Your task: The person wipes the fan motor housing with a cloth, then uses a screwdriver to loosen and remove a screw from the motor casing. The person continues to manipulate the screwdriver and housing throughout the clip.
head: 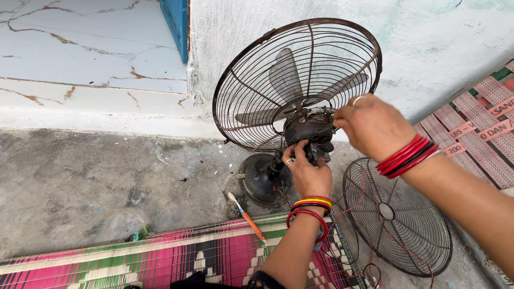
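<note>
All placed vs the old table fan (296, 101), which stands on the concrete floor (96, 187) w/ its rusty rear guard tilted back toward the white wall (428, 48). Far left of it & behind: white marble step (80, 53), blue door edge (176, 24) at the wall corner. Below-left of the fan base (262, 179): a small screwdriver w/ orange handle (247, 218), lying at the edge of the pink-green woven mat (160, 257), just beside the base. My left hand (308, 171), red & yellow bangles on the wrist, is clenched on the dark motor housing (308, 131) from underneath, approx where neck meets motor. My right hand (369, 126), red bangles, ring, pinches at the top right of the motor, fingertips closed; can't tell what's betw them. Grey blades (286, 75) sit inside the guard. Right of the base, flat on the floor: the detached front grille (396, 214), thin red wires (369, 267) trailing beside it. Further right: a red-white woven strap surface (476, 134).
</note>
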